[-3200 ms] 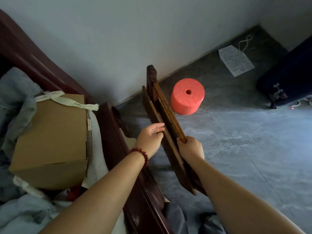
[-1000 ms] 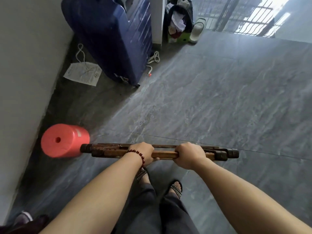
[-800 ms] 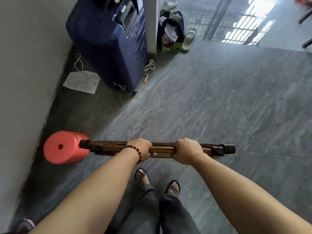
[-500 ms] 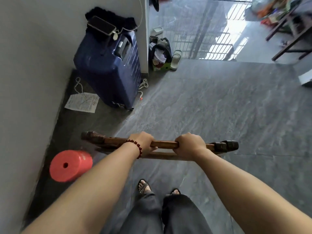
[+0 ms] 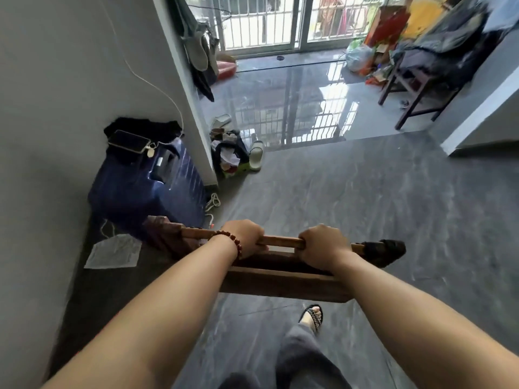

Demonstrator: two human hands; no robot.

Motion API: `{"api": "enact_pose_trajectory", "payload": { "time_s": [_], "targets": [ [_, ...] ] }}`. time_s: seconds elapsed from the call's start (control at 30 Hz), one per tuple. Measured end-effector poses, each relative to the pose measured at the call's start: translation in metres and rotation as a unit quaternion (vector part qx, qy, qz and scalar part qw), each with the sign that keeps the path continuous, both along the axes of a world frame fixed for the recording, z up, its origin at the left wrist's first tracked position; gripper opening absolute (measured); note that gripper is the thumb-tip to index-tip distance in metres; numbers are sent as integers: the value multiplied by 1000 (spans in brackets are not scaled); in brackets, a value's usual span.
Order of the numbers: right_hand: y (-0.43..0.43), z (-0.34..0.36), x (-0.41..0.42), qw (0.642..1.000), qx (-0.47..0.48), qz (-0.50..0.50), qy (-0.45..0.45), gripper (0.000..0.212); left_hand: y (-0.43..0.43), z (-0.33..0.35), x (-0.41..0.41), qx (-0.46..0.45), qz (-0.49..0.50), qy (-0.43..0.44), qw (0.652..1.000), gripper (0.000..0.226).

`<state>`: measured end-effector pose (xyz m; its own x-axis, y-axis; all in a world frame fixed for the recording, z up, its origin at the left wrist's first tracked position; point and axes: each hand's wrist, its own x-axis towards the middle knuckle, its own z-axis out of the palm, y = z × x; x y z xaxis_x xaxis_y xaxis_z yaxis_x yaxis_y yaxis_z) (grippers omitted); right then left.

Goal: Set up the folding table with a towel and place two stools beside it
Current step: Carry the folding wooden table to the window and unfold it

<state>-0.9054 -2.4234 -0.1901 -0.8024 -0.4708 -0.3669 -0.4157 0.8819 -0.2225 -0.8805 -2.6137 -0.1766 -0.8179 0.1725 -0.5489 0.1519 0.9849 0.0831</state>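
Now | left grip (image 5: 244,238) and right grip (image 5: 323,247) are both clasping the top rail (image 5: 280,242) of the folding table (image 5: 280,280) | table is hanging roughly level above the floor (image 5: 365,192), near the blue suitcase (image 5: 146,197)

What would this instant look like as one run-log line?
phase: table not yet set up | folding table: folded, held level | left hand: grips table | right hand: grips table | blue suitcase: beside wall
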Motion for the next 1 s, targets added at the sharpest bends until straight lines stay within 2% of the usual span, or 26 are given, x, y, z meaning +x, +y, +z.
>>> {"api": "enact_pose_trajectory", "payload": {
  "time_s": [0.3, 0.6, 0.83, 1.0],
  "targets": [
    [87, 22, -130, 999, 19, -36, 16, 21, 89, 13, -141, -15, -50, 34, 998, 30],
    [161, 40, -222, 995, 38, -68, 57, 23, 158, 17, -254, 24, -105, 28, 994, 32],
    [213, 29, -298, 990, 41, -127, 55, 24, 207, 11, -355, 38, -167, 39, 985, 31],
    [236, 22, -358, 982, 33, -183, 42, 24, 236, 5, -437, 34, -221, 15, 975, 31]
  ]
}}
